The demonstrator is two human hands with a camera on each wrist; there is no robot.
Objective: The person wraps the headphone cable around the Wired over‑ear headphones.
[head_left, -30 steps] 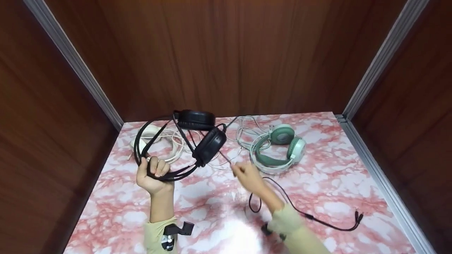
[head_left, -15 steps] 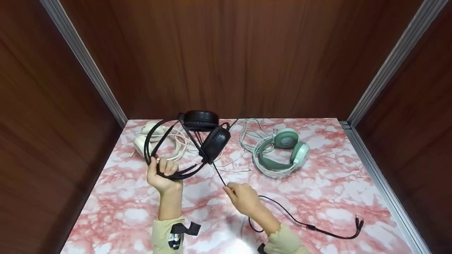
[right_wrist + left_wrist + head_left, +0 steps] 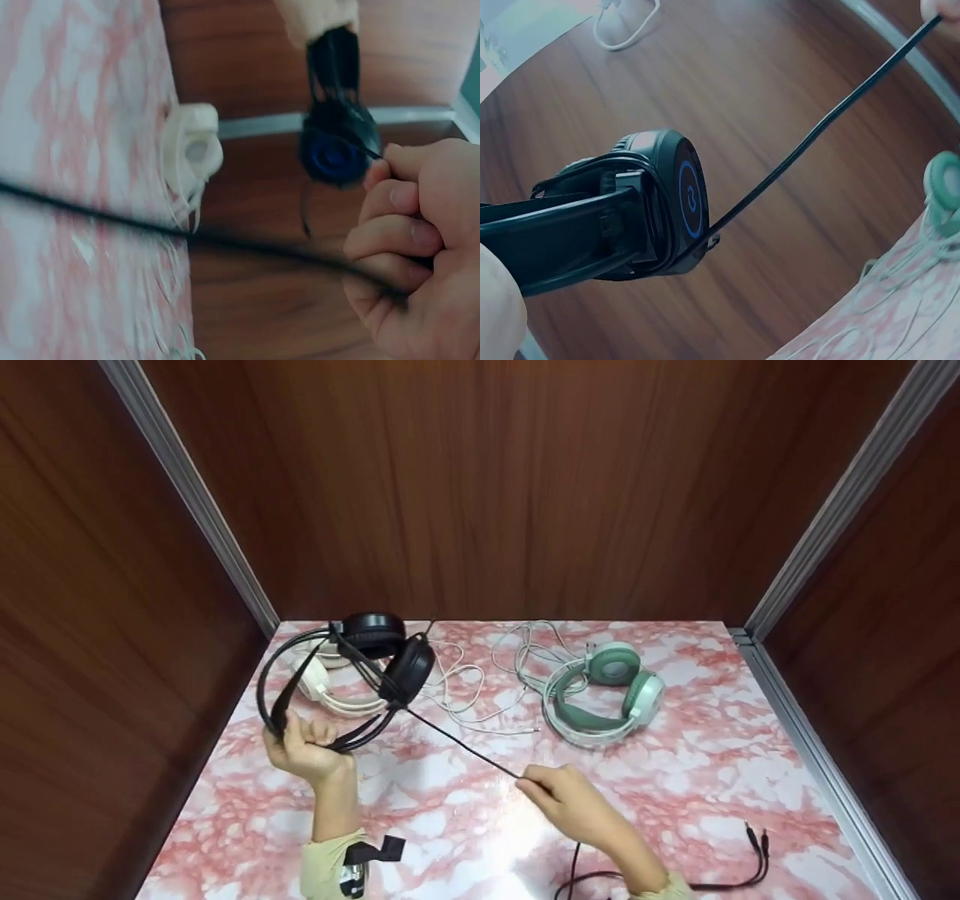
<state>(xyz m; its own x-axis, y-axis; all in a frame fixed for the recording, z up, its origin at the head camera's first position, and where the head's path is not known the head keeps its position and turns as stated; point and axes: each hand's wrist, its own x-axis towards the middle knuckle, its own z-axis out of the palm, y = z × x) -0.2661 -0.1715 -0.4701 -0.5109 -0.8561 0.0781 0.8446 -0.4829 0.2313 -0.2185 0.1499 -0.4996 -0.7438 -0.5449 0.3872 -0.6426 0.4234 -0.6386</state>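
A pair of black headphones (image 3: 409,669) is held up above the left part of the table. My left hand (image 3: 309,750) grips it by the headband. Its cable (image 3: 465,746) passes over the ear-cup side and runs straight to my right hand (image 3: 574,806), which pinches it between thumb and fingers. In the left wrist view, cable turns lie around the ear cup (image 3: 690,191), which bears a blue ring. From the right hand (image 3: 427,232) in the right wrist view, a further length of cable trails away, blurred.
Cream headphones (image 3: 313,679) lie behind the black pair, partly hidden. Green and white headphones (image 3: 615,666) lie at right with a loose white cable. Black plugs (image 3: 759,847) rest near the front right. Brown panels surround the marbled table (image 3: 420,840).
My right hand has swung towards me and then right, drawing the cable into a straight line. My left hand has shifted left with the headphones over the last half second.
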